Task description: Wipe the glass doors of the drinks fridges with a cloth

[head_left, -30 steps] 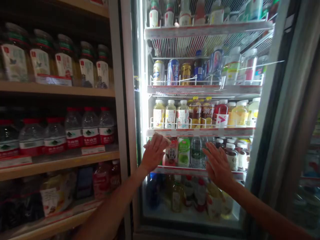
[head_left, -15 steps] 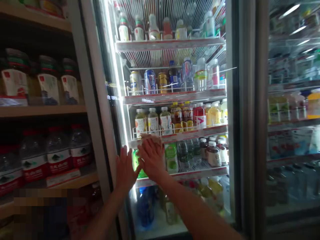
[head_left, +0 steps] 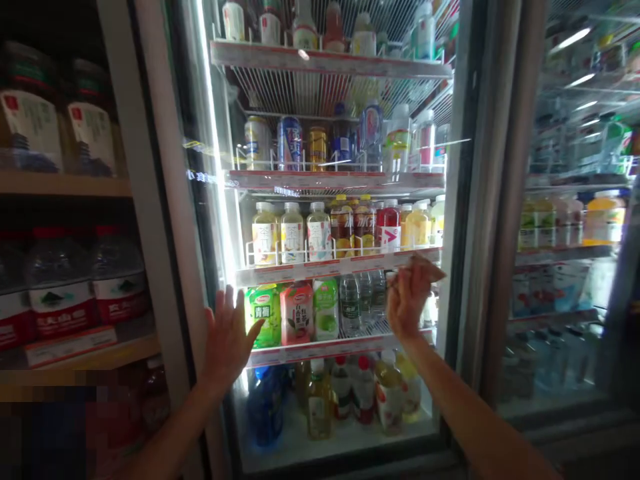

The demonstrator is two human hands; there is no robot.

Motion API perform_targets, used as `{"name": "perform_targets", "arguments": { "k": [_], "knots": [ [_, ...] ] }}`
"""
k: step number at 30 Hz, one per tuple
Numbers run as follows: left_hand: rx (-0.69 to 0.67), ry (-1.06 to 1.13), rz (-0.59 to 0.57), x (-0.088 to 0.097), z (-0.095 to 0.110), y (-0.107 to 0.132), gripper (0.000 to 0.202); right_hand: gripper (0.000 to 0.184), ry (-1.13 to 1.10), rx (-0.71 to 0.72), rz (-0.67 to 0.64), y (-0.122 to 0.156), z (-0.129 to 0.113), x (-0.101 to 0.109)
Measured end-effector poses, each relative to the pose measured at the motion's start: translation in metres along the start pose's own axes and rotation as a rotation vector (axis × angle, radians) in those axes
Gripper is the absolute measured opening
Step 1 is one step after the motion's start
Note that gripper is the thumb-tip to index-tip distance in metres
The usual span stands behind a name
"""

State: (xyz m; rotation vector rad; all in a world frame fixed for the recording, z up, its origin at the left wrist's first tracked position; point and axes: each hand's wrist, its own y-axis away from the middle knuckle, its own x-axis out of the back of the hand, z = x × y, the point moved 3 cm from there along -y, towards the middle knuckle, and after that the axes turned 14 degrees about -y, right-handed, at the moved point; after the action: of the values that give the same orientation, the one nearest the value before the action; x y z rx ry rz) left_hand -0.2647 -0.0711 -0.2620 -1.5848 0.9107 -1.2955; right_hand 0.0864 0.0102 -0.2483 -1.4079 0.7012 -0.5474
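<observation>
Room lies between the hands (head_left: pixel 227 337), but glass (head_left: pixel 325 193) apparently blocks the shelves (head_left: pixel 345 264).

One bare left hand (head_left: pixel 225 340), one bare right hand (head_left: pixel 407 303), one brownish cloth (head_left: pixel 433 269); four white wire shelves (head_left: pixel 330 59) in the lit middle cooler (head_left: pixel 461 220); three pale-yellow white-capped bottles (head_left: pixel 291 235) at its third shelf's left; two red-capped bottles (head_left: pixel 364 393) on its floor.

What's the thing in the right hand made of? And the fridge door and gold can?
Held thing: probably dull, soft cloth, as a loose corner pokes out of the right hand; blur leaves paper possible.
Fridge door: looks like smooth, clear glass, showing drinks through bright reflections.
Gold can: likely shiny metal, from its cylinder shape and golden sheen.
</observation>
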Motion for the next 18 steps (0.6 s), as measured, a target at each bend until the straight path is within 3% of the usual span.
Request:
{"name": "perform_targets", "arguments": {
  "k": [4, 6, 7, 9, 12, 14, 16, 18],
  "knots": [
    [0.076, 0.007, -0.033, 0.006, 0.009, 0.001, 0.074, 0.046, -0.169, 0.238, -0.318, 0.007, -0.084, -0.045],
    [0.098, 0.014, -0.033, 0.009, 0.014, 0.004, 0.074, 0.045, -0.199, 0.344, -0.437, 0.013, -0.094, -0.048],
    [0.1, 0.017, -0.032, 0.009, 0.017, 0.006, 0.074, 0.046, -0.186, 0.362, -0.456, 0.016, -0.084, -0.041],
    [0.098, 0.016, -0.033, 0.009, 0.022, 0.012, 0.075, 0.052, -0.105, 0.305, -0.404, 0.023, -0.041, -0.015],
    [0.115, 0.001, -0.032, 0.004, 0.029, 0.019, 0.076, 0.059, 0.084, 0.046, -0.161, 0.035, 0.045, 0.035],
    [0.129, -0.005, -0.027, 0.001, 0.032, 0.021, 0.078, 0.061, 0.152, -0.097, -0.061, 0.045, 0.078, 0.052],
    [0.136, -0.004, -0.022, -0.001, 0.034, 0.021, 0.079, 0.062, 0.141, -0.129, -0.029, 0.054, 0.071, 0.048],
    [0.132, -0.005, -0.015, -0.001, 0.034, 0.02, 0.08, 0.063, 0.072, -0.077, -0.049, 0.061, 0.031, 0.026]
  ]
}}
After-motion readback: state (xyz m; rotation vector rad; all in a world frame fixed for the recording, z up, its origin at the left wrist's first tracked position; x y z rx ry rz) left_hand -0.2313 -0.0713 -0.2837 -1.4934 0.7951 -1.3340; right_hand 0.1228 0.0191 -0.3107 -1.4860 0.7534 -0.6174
